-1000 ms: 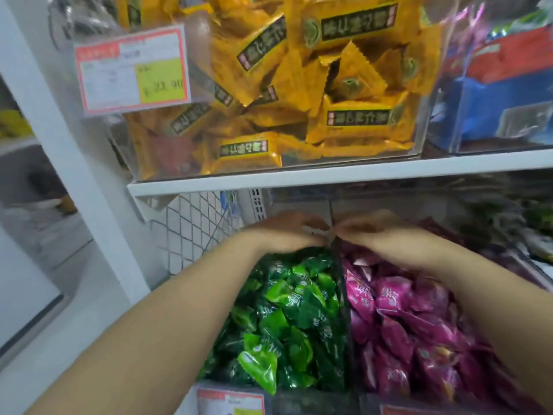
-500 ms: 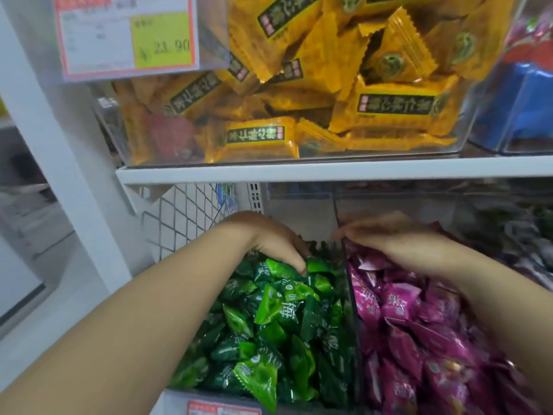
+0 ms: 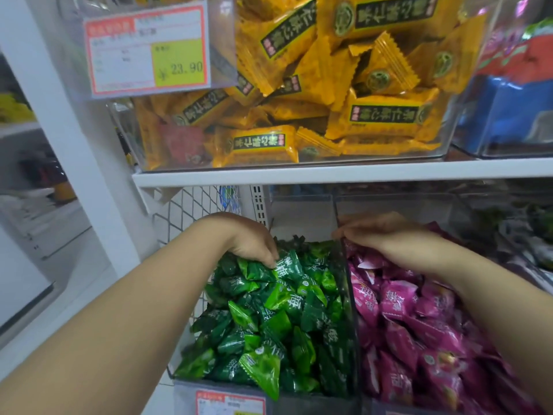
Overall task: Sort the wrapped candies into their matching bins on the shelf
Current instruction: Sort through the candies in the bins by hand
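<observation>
Your left grip (image 3: 251,242) is bent down at the wrist, and its fingertips (image 3: 270,260) are curled onto the green candies (image 3: 269,319) at the back of their bin (image 3: 299,399). They touch the top wrappers, but you cannot tell from here whether they pinch one. Your right grip (image 3: 386,235) lies palm down over the back of the pink candies (image 3: 413,324). Its fingers are stretched out fairly straight towards the clear wall (image 3: 348,310) that parts the two bins, and nothing shows in them. The two bins stand side by side on the lower shelf, green at the shelf's left end and pink just to its right, both heaped high. A price tag (image 3: 230,402) sits on the front of the green bin. Behind your left wrist a white wire mesh (image 3: 185,211) closes the shelf's left end. Right above your grips runs the front edge of the upper shelf board (image 3: 329,173). On it stands a clear box of yellow packets (image 3: 329,85) carrying a red-framed price card (image 3: 146,49) marked 23.90. Towards the board's right end is another clear box with blue and red packs (image 3: 508,109).
</observation>
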